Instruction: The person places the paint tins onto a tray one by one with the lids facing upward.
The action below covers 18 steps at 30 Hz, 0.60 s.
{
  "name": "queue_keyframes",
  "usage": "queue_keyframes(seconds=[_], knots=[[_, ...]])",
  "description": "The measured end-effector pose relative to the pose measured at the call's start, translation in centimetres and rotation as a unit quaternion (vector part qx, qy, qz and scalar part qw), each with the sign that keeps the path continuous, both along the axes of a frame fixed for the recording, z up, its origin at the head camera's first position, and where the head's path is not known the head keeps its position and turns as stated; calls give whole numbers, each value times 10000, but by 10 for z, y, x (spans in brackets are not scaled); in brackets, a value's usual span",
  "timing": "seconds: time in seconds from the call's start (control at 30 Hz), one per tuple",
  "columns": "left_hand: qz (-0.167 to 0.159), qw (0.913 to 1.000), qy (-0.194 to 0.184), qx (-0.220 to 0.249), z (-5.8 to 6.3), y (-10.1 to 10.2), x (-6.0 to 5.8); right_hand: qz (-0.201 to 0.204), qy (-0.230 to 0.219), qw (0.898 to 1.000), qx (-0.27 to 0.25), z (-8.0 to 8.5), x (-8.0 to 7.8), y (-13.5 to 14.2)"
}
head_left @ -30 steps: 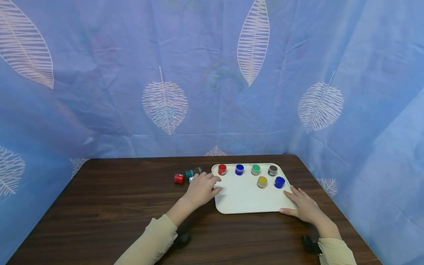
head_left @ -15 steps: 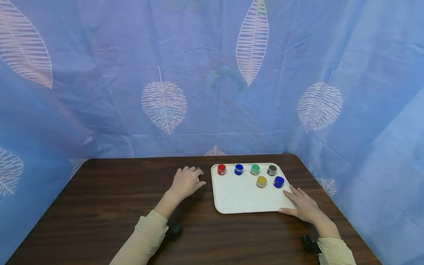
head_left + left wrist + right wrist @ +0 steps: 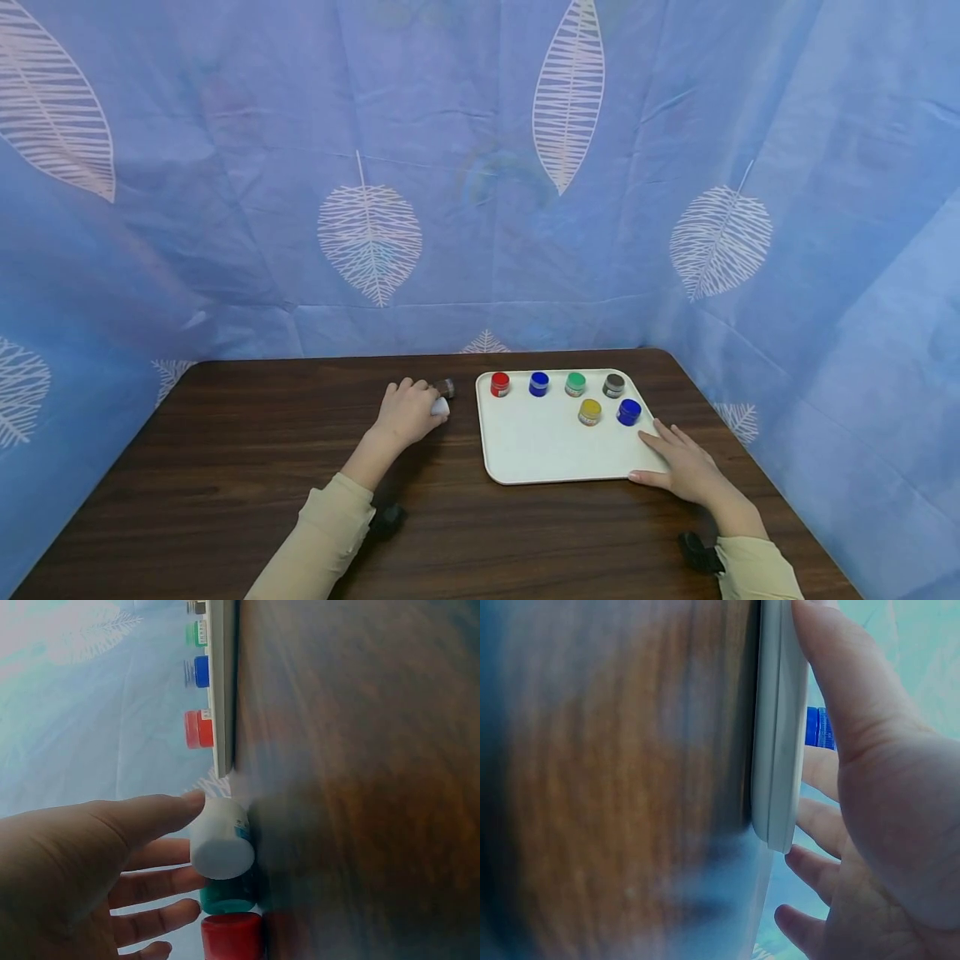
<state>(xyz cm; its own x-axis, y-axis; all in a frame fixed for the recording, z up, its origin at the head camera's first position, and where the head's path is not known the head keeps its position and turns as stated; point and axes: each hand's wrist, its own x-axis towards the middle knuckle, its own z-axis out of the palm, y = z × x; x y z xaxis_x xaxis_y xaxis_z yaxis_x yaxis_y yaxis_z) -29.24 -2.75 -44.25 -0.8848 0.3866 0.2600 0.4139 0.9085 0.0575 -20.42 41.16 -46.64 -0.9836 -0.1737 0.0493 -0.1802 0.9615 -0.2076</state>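
Observation:
In the head view my left hand (image 3: 407, 414) is over a small group of jars left of the tray. The left wrist view shows a white jar (image 3: 222, 840) lying on its side between the thumb and the fingers, which are extended; the thumb tip is right at its edge. A teal jar (image 3: 227, 895) and a red jar (image 3: 233, 935) lie beside it near the other fingers. A dark brown jar (image 3: 446, 388) lies just past the hand. My right hand (image 3: 686, 468) rests with spread fingers at the near right corner of the white tray (image 3: 540, 454).
On the tray stand a red jar (image 3: 500, 384), a blue jar (image 3: 538, 384), a green jar (image 3: 575, 384) and a black jar (image 3: 613, 386) along the back. A yellow jar (image 3: 589, 412) and another blue jar (image 3: 628, 412) stand before them. A leaf-patterned cloth (image 3: 480, 208) hangs behind.
My left hand has moved left from the tray's left edge to the loose jars and now covers the red and teal ones in the head view. The right hand stays at the tray corner.

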Motion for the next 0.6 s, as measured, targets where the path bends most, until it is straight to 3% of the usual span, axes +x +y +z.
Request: queue_keyframes(seconds=[0.6], knots=[[-391,9982,-421,-197,-1,12,6,-2,40,10000,25,-1,-1,0]])
